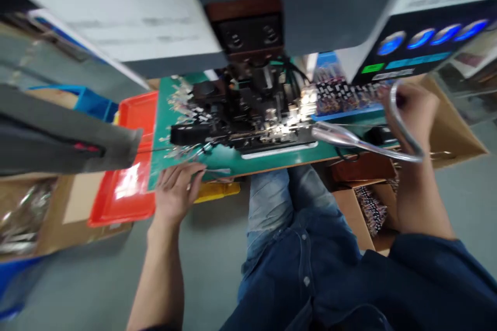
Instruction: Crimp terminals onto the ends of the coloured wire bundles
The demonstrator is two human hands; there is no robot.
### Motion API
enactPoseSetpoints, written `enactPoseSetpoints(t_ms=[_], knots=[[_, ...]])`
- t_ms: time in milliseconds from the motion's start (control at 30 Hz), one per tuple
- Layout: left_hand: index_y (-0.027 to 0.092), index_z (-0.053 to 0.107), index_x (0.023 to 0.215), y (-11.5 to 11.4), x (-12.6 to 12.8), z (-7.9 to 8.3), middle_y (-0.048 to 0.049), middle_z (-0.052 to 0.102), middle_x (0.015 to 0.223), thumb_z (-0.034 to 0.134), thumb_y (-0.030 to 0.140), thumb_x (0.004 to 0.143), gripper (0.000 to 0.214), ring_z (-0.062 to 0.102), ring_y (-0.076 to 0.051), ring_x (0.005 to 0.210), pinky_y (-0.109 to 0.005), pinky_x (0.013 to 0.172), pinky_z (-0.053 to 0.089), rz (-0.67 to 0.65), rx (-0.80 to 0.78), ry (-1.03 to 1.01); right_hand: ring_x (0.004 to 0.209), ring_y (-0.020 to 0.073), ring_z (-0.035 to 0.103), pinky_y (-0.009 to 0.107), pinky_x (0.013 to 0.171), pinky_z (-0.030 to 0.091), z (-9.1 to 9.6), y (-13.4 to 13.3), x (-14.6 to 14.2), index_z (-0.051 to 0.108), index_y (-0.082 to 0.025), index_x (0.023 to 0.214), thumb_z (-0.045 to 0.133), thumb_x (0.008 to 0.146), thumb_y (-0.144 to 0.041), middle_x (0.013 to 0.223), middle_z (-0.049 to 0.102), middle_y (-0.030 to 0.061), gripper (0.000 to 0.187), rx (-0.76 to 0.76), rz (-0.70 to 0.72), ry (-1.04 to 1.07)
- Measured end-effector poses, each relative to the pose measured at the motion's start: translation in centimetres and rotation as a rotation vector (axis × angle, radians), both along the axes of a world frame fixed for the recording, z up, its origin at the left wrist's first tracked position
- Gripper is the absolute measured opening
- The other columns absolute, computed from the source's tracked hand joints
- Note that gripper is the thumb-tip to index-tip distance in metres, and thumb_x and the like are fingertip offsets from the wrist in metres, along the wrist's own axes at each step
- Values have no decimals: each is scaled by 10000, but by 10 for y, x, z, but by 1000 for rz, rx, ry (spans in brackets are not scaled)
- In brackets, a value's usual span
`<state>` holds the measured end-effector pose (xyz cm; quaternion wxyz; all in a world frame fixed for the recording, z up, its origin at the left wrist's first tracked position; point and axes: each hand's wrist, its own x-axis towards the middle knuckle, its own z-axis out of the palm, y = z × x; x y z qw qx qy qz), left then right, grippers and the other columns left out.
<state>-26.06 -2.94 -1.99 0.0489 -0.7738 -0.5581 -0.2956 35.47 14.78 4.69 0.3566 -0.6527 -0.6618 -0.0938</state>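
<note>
My left hand (176, 186) is at the near left edge of the green work surface (233, 162). Its thumb and index finger are closed on a thin whitish strip (219, 170) that points right. At the right end of a blue tray (345, 115) is my right hand (421, 108), curled, with its fingers blurred and partly behind a lamp's metal neck. Many small parts (337, 95) with black and white sections and thin leads lie in that tray. Between my hands stands a dark metal machine (256, 103), brightly lit at its working point.
A silver gooseneck lamp (337, 136) arches in front of my right forearm. Red trays (130, 186) stand on the left, beside a grey post (70, 129). Cardboard boxes (353, 212) with more parts are below right. A panel with blue-lit buttons (421, 39) hangs upper right.
</note>
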Motion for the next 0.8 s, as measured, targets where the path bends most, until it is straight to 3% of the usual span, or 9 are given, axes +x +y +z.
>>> enactPoseSetpoints(t_ms=[133, 200, 267, 300, 400, 467, 533, 600, 800], knots=[[249, 710, 1129, -11, 47, 1, -82, 826, 1060, 882, 307, 962, 247, 809, -286, 1021, -471, 953, 628, 72, 115, -412, 674, 188, 709, 390, 646, 442, -45, -104, -25, 919, -92, 1006, 772, 1047, -246, 784, 810, 168, 217, 287, 73, 21], [258, 668, 1119, -15, 84, 1, -44, 778, 1003, 883, 308, 967, 268, 801, -250, 948, -426, 873, 640, 43, 196, -617, 582, 173, 638, 356, 587, 442, -59, -154, -68, 917, -182, 1130, 791, 1023, -200, 744, 776, 89, 167, 139, 304, 58], [267, 657, 1118, -21, 127, 6, -14, 744, 953, 917, 301, 952, 310, 773, -210, 885, -370, 827, 635, 13, 241, -826, 653, 173, 678, 320, 614, 504, -64, -186, -119, 877, -229, 1220, 718, 1072, -163, 806, 758, 49, 227, -129, 568, 319], [270, 660, 1133, -26, 148, 10, -3, 728, 941, 936, 295, 945, 335, 754, -192, 864, -355, 839, 637, 35, 225, -971, 722, 182, 711, 315, 648, 544, -64, -195, -144, 857, -234, 1284, 711, 1094, -186, 872, 769, 57, 244, -234, 674, 426], [267, 716, 1216, -38, 200, 22, -13, 735, 978, 967, 284, 947, 368, 728, -156, 906, -285, 876, 621, 42, -160, -1352, 919, 231, 752, 354, 748, 609, -59, -195, -197, 780, -243, 1443, 789, 1095, -361, 1096, 820, 100, 367, -402, 896, 652], [269, 742, 1194, -42, 220, 25, -8, 729, 978, 973, 284, 950, 336, 707, -134, 901, -247, 869, 611, 31, -295, -1515, 895, 221, 732, 350, 745, 589, -55, -191, -214, 802, -232, 1308, 823, 1083, -423, 1060, 820, 84, 296, -458, 960, 762], [267, 768, 1167, -41, 229, 24, -5, 725, 974, 978, 279, 947, 305, 697, -123, 894, -224, 855, 606, 22, -352, -1595, 790, 186, 684, 333, 719, 549, -51, -190, -219, 791, -223, 1055, 805, 1103, -420, 892, 769, 36, 204, -503, 944, 842], [264, 797, 1170, -38, 231, 22, -9, 733, 985, 977, 272, 947, 287, 701, -119, 898, -218, 852, 609, 4, -378, -1606, 703, 157, 624, 320, 690, 509, -48, -192, -220, 736, -220, 901, 777, 1124, -410, 780, 699, -1, 296, -559, 901, 898], [260, 838, 1103, -25, 226, 27, -43, 793, 1065, 925, 360, 998, 169, 741, -153, 942, -303, 944, 644, -15, -372, -1543, 660, 146, 572, 320, 676, 475, -47, -197, -211, 729, -216, 855, 809, 1100, -436, 749, 670, -10, 339, -606, 880, 922]])
